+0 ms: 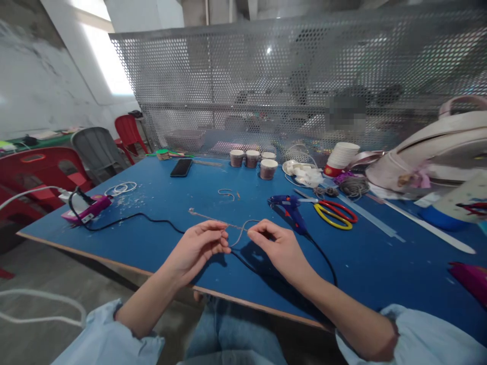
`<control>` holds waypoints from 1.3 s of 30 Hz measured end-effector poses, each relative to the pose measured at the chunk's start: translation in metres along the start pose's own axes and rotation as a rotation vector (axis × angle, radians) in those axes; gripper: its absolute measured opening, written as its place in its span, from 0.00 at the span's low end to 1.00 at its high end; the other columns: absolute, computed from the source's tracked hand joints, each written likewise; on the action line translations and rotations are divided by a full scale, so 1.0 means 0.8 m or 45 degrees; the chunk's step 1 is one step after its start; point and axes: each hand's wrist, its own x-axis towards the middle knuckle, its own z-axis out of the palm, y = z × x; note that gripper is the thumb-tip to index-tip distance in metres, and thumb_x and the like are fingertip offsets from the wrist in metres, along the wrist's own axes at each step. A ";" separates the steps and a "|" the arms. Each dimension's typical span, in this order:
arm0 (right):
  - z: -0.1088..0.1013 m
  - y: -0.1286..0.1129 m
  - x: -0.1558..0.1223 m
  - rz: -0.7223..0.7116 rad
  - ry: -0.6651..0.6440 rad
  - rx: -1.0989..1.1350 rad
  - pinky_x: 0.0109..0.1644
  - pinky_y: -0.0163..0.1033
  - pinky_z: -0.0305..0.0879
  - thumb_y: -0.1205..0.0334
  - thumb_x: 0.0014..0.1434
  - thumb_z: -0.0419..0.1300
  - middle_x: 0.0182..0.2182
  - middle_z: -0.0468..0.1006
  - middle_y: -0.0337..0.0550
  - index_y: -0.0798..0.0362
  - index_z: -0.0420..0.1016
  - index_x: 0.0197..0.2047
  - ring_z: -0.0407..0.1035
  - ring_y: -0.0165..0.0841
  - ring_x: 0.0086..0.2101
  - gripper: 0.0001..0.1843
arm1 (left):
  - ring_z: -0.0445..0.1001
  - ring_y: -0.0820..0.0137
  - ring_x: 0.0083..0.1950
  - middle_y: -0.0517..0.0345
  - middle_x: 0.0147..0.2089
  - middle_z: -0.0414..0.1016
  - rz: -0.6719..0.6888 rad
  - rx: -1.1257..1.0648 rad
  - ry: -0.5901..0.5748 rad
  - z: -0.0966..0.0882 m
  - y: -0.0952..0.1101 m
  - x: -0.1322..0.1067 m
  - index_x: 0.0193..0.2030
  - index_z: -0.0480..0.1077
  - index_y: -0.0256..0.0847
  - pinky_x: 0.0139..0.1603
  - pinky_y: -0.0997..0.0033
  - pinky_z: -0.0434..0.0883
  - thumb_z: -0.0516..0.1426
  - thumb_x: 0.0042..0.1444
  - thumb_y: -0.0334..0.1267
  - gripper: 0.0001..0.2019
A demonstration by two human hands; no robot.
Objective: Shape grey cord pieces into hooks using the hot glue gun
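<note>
Between my two hands runs a thin brownish stick-like piece (208, 217) with a small knob at its far left end. A thin grey cord (241, 234) curves around and across it in a loose loop. My left hand (203, 246) pinches the piece near its middle, fingers closed. My right hand (277, 247) pinches at its right end, where the cord also passes; the fingertips partly hide this spot. Beyond them on the blue table lies a short curled cord (227, 192). To the right of my right hand rests a blue glue gun (289, 207).
Scissors (335, 214) with red and yellow handles lie right of the glue gun. Several small cups (268, 170) and a phone (181, 168) are at the back. A power strip (87, 209) sits left, its black cable crossing the table (152, 248). A bag (429, 147) stands right.
</note>
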 end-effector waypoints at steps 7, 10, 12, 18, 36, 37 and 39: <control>0.008 0.001 -0.001 0.337 -0.009 0.306 0.32 0.34 0.56 0.53 0.50 0.62 0.23 0.69 0.37 0.54 0.73 0.25 0.59 0.29 0.27 0.12 | 0.66 0.77 0.19 0.61 0.19 0.69 0.128 0.179 0.107 0.009 -0.019 0.004 0.31 0.72 0.34 0.22 0.77 0.65 0.64 0.45 0.38 0.10; 0.010 0.001 -0.002 0.411 -0.034 0.420 0.29 0.34 0.51 0.53 0.49 0.62 0.20 0.63 0.34 0.54 0.71 0.24 0.54 0.27 0.24 0.13 | 0.64 0.78 0.17 0.63 0.17 0.68 0.162 0.212 0.148 0.007 -0.022 0.005 0.31 0.70 0.35 0.20 0.78 0.62 0.63 0.46 0.40 0.10; 0.011 0.003 -0.003 0.450 -0.071 0.499 0.28 0.34 0.47 0.52 0.49 0.62 0.18 0.60 0.33 0.54 0.70 0.23 0.50 0.26 0.22 0.14 | 0.63 0.78 0.17 0.64 0.17 0.67 0.194 0.244 0.176 0.004 -0.024 0.007 0.32 0.70 0.36 0.20 0.78 0.61 0.62 0.47 0.40 0.10; 0.010 0.008 0.001 0.452 -0.030 0.478 0.28 0.34 0.48 0.51 0.47 0.64 0.19 0.61 0.33 0.54 0.70 0.23 0.51 0.26 0.22 0.15 | 0.63 0.78 0.18 0.64 0.18 0.66 0.233 0.307 0.195 -0.001 -0.026 0.008 0.32 0.71 0.36 0.21 0.78 0.60 0.61 0.48 0.40 0.09; -0.042 0.012 0.020 -0.002 -0.145 -0.239 0.32 0.34 0.58 0.57 0.58 0.55 0.27 0.71 0.37 0.52 0.72 0.30 0.62 0.29 0.27 0.10 | 0.74 0.66 0.29 0.48 0.31 0.72 -0.347 0.130 -0.475 -0.028 0.008 0.018 0.23 0.72 0.31 0.33 0.65 0.75 0.57 0.54 0.46 0.18; -0.043 0.013 0.022 -0.017 -0.132 -0.262 0.32 0.34 0.58 0.57 0.58 0.55 0.27 0.71 0.37 0.52 0.72 0.30 0.62 0.29 0.27 0.10 | 0.74 0.67 0.30 0.48 0.31 0.72 -0.335 0.174 -0.476 -0.026 0.007 0.018 0.24 0.73 0.31 0.35 0.64 0.75 0.58 0.53 0.42 0.14; -0.044 0.014 0.026 -0.067 -0.108 -0.300 0.33 0.34 0.59 0.59 0.58 0.55 0.28 0.71 0.38 0.53 0.72 0.30 0.63 0.29 0.29 0.10 | 0.74 0.67 0.31 0.48 0.32 0.72 -0.320 0.240 -0.459 -0.021 0.005 0.018 0.24 0.73 0.31 0.37 0.63 0.75 0.59 0.52 0.38 0.11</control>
